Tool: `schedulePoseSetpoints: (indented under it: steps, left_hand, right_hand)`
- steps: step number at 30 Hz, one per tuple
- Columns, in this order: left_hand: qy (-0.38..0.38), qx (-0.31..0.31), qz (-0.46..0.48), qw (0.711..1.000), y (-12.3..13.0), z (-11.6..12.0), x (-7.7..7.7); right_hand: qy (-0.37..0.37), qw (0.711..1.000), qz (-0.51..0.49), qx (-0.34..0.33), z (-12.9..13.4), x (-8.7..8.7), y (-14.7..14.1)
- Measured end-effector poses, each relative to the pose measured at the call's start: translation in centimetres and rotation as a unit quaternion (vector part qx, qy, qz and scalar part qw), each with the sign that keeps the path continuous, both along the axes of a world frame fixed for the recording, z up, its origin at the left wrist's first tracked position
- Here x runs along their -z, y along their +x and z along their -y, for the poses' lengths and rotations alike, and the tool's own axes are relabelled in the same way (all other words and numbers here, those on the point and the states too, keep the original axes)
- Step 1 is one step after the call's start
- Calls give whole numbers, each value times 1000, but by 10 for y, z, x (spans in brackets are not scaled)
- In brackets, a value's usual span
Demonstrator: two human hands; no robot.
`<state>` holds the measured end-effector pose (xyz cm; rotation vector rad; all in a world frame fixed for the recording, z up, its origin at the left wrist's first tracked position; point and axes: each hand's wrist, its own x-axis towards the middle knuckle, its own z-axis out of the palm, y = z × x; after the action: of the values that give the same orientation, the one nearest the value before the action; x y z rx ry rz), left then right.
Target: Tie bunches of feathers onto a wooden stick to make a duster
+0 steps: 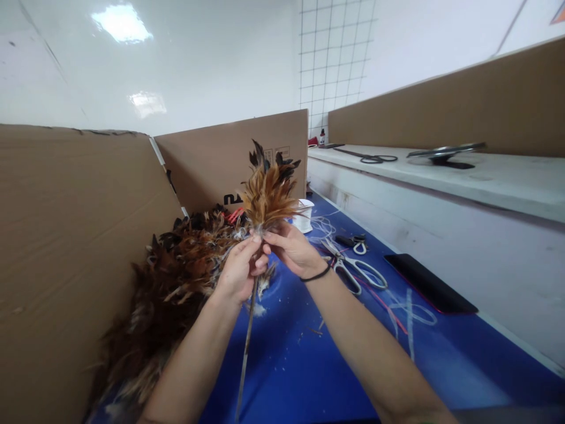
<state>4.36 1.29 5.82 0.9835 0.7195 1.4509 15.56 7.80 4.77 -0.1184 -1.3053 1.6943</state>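
Note:
A feather duster (270,191), brown with dark tips, stands upright between my hands, its thin stick (245,359) running down toward me. My left hand (241,268) is closed round the stick just below the feathers. Beside it, my right hand (293,247) pinches the pale, fluffy base of the feathers, its fingertips close to my left thumb. Whether a thread or tape lies under the fingers is hidden. Left of my hands spreads a large pile of loose brown and black feathers (185,259). Just behind my right hand is a white spool (303,222).
Silver-handled scissors (368,274), a small black-handled tool (346,241) and clear strips (410,321) lie on the blue table (300,377), near a black flat slab (430,284). Cardboard walls (203,159) stand left and behind. A white ledge (507,182) on the right holds dark scissors (377,158).

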Motion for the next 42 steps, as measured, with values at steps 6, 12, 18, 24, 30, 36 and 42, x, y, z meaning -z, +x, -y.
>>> schedulePoseSetpoints:
  steps: [6, 12, 18, 24, 30, 36, 42]
  left_hand:
    - [-4, -12, -16, 1000, 2, 0, 2]
    - [-9, -8, -32, 999, 3, -1, 3]
    - [0, -23, -47, 999, 4, -3, 6]
    - [4, -46, -59, 997, 6, -2, 5]
    - [25, -71, -100, 992, 8, -4, 10]
    - [31, -73, -123, 989, 12, -5, 15]
    - [20, -37, -110, 993, 12, -3, 12]
  right_hand:
    - [24, 998, 38, 34, -2, -4, 8]
    - [30, 995, 83, 42, -3, -7, 18]
    - [27, 989, 135, 58, -7, -5, 22]
    - [1, 993, 116, 5, -6, -6, 21]
    - [34, 992, 120, 22, -2, -9, 21]
    - [14, 990, 121, 72, -4, -4, 17]
    - [12, 991, 120, 65, -4, -8, 20]
